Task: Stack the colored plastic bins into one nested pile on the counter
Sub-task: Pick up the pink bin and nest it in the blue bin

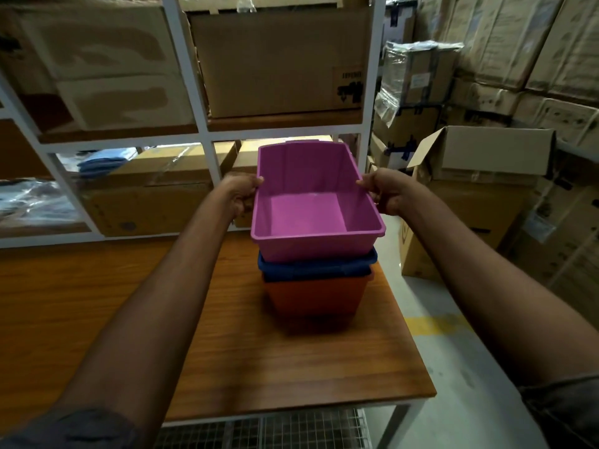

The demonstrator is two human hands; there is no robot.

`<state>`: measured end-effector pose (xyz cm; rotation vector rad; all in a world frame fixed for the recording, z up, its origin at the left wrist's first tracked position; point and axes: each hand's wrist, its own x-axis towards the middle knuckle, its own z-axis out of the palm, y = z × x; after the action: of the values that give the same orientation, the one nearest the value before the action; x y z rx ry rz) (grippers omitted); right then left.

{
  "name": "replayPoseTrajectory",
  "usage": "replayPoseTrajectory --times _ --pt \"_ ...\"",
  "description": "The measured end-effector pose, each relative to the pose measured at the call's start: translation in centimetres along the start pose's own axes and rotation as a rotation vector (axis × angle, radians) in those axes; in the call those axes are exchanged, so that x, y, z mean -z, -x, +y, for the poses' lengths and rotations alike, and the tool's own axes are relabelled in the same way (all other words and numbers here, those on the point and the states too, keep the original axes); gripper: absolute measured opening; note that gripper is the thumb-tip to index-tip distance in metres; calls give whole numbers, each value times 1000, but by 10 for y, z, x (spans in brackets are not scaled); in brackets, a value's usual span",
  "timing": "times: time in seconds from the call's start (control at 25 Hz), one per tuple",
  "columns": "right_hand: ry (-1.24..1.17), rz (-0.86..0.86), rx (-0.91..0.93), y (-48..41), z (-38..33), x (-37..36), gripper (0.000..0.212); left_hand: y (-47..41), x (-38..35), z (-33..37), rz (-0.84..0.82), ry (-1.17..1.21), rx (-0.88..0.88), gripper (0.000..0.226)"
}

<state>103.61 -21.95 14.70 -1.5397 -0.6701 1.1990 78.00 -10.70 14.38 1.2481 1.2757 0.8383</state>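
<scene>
A pink plastic bin (pixel 308 215) sits tilted in the top of a pile, partly inside a blue bin (pixel 317 265) that is nested in an orange bin (pixel 316 294). The pile stands on the wooden counter (pixel 227 351) near its right edge. My left hand (pixel 241 194) grips the pink bin's left rim. On the opposite rim my right hand (pixel 384 191) holds on. The pink bin is empty inside and rides high, with only its base inside the blue one.
A white shelf frame (pixel 204 131) with cardboard boxes stands right behind the counter. Stacked cartons and an open box (pixel 486 157) fill the right side. The grey floor with a yellow line (pixel 434 324) lies right of the counter edge. A wire rack (pixel 291 429) sits under the counter.
</scene>
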Motion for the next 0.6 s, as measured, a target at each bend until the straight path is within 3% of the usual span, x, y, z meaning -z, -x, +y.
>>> replayPoseTrajectory --times 0.24,0.48,0.6 --pt "-11 67 -57 -7 17 -2 11 -14 -5 -27 -35 -92 43 26" --pt "53 114 -2 3 35 -2 18 -12 -1 -45 3 -55 27 31" --pt "94 176 103 10 39 -3 32 11 -1 -43 43 35 -46 37"
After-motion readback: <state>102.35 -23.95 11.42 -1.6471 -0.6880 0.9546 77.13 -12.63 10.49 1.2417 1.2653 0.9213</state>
